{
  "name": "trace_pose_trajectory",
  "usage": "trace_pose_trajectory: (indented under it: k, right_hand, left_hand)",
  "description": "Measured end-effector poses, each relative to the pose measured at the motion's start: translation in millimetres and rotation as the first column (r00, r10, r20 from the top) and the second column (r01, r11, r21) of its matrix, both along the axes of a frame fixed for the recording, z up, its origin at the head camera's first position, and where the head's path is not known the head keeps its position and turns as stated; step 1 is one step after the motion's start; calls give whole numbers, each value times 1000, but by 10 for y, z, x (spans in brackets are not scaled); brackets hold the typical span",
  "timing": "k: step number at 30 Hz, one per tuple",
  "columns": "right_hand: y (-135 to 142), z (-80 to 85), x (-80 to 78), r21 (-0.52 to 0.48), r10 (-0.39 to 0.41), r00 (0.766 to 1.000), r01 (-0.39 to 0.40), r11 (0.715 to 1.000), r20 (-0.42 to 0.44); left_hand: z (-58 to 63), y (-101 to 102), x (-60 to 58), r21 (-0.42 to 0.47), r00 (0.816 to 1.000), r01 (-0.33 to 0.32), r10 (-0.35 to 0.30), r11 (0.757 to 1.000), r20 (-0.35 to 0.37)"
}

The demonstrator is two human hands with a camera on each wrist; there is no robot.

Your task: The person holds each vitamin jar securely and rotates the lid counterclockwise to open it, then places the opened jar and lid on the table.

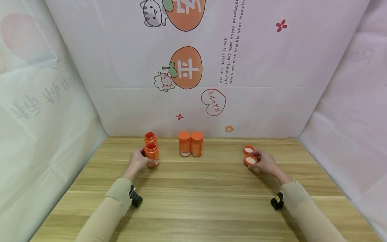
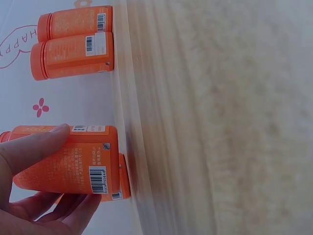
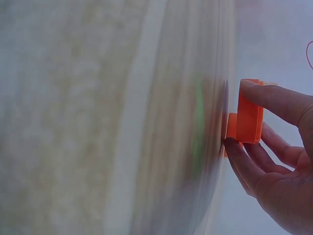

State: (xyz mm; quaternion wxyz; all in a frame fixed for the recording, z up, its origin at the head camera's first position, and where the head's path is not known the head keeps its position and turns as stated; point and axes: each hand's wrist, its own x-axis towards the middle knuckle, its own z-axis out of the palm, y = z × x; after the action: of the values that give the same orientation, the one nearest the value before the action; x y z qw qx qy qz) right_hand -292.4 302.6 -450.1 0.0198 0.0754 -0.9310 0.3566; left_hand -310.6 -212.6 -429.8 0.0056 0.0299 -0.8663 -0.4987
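My left hand (image 1: 138,163) grips an orange plastic bottle (image 1: 152,154), upright and uncapped, with thumb and fingers around its sides. Printed text and a barcode show on that bottle (image 2: 73,159) in the left wrist view. Directly behind it stands a second uncapped orange bottle (image 1: 150,136), partly hidden. Over on the right, my right hand (image 1: 266,163) pinches an orange screw cap (image 1: 250,160) by its rim, its pale inside facing up. Another cap (image 1: 248,149) lies just behind, also inside up. In the right wrist view the pinched cap (image 3: 248,111) overlaps the other one.
Two capped orange bottles (image 1: 190,144) stand side by side near the back of the wooden table (image 1: 199,198). A white printed sheet (image 1: 257,101) rises behind the table, with pale sheets at both sides. Each wrist wears a small black camera (image 1: 136,200).
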Motion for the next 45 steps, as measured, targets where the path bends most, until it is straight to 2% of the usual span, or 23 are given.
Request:
trace_pose_trajectory:
  k: [21,33,45]
  right_hand:
    - [68,-7,-82,61,-46,999,45,997,22]
    - [115,-29,-131,76,-67,998,67,995,8]
    - [150,-51,-139,63,-61,998,60,996,17]
  left_hand:
    - [-79,-119,-116,8,1000,-18,18,1000,9]
    - [-41,-127,-123,-21,999,-29,29,999,25]
    - [-25,-119,-103,10,998,-45,45,999,46]
